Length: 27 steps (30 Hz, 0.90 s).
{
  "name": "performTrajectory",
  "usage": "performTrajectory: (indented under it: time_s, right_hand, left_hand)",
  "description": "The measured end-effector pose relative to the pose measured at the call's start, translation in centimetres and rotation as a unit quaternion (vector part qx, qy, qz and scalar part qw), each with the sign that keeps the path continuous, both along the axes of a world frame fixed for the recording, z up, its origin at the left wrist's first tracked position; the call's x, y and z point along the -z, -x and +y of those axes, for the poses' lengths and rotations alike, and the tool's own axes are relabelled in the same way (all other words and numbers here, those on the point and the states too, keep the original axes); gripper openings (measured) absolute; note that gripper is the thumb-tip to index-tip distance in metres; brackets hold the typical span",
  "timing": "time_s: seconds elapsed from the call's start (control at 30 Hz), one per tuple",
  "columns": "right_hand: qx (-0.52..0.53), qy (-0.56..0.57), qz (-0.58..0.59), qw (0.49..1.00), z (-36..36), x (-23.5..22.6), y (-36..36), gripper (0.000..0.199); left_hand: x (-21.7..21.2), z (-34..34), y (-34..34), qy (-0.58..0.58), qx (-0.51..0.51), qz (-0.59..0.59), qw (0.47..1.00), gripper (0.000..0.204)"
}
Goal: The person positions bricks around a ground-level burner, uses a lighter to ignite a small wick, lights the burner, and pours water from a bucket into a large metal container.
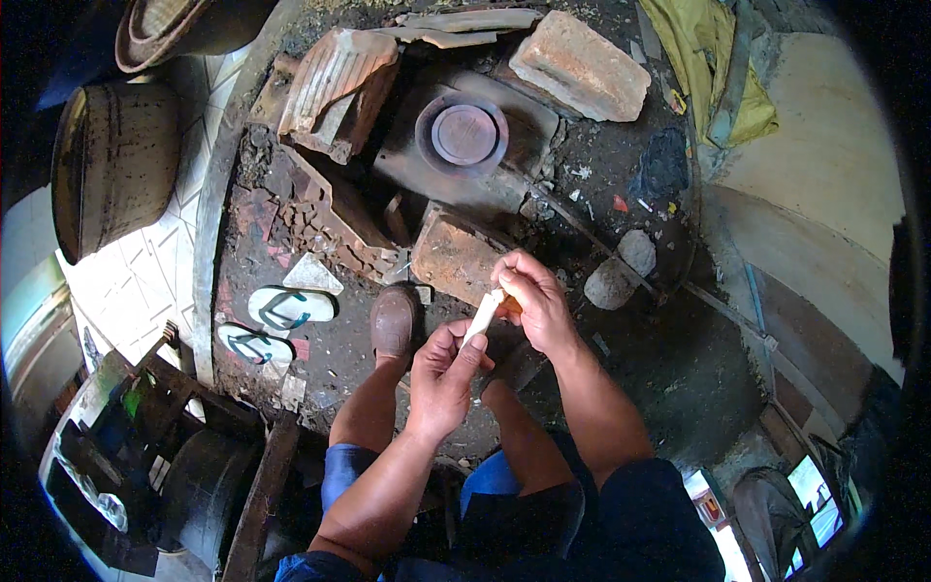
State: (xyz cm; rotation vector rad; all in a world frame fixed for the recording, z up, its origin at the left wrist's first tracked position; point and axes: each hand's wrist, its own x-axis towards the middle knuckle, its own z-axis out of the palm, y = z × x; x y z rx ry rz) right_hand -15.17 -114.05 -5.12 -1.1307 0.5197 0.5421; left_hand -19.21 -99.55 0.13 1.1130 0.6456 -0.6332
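Two hands are engaged on one workpiece, a pale stick, which you hold in front of your body, above the dirt floor. Your left hand grips the lower end: thumb on the near side, fingers curled narrow around the piece. Your right hand is pinched at the upper end, with thumb and fingertips drawn together. The pale stick is tilted between them, its upper end toward your right; the fingers hide part of each end.

Directly beyond the hands, in your view, lies the near brick. Behind it, a round dish rests on a flat slab. Far to the right of the dish is a second brick; to its left stands a ribbed block. A thin rod runs from the slab toward lower right and passes two grey stones.

On your left, two white sandals with dark straps lie side by side on the floor, near your brown shoe. A large basket occupies the far left. Yellow cloth hangs or lies at upper right; which of these, you cannot tell from this view.
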Motion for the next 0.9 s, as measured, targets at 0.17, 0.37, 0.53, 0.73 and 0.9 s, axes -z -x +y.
performTrajectory:
  time_s: [0.17, 0.37, 0.53, 0.73, 0.9]
  right_hand:
    - [-0.014, 0.022, -0.006, 1.0, -0.2, -0.2, 0.0, 0.013]
    - [-0.017, 0.053, -0.014, 0.998, -0.5, 0.3, 0.4, 0.015]
    - [-0.022, 0.074, -0.019, 0.997, -0.6, 0.4, 0.5, 0.017]
    - [-0.024, 0.075, -0.013, 0.997, -0.8, 0.5, 0.6, 0.017]
    - [-0.03, 0.093, -0.044, 0.994, -0.9, 0.6, 0.7, 0.018]
  left_hand:
    - [-0.2, -0.1, 0.0, -0.004, 0.001, -0.003, 1.0, 0.019]
    - [-0.2, -0.2, 0.0, 0.002, 0.0, -0.007, 1.0, 0.019]
    - [-0.2, -0.3, 0.1, 0.008, -0.004, -0.008, 1.0, 0.02]
    - [-0.2, -0.4, 0.1, 0.0, 0.005, -0.008, 1.0, 0.02]
    - [-0.3, -0.6, 0.0, -0.002, 0.005, -0.009, 1.0, 0.02]
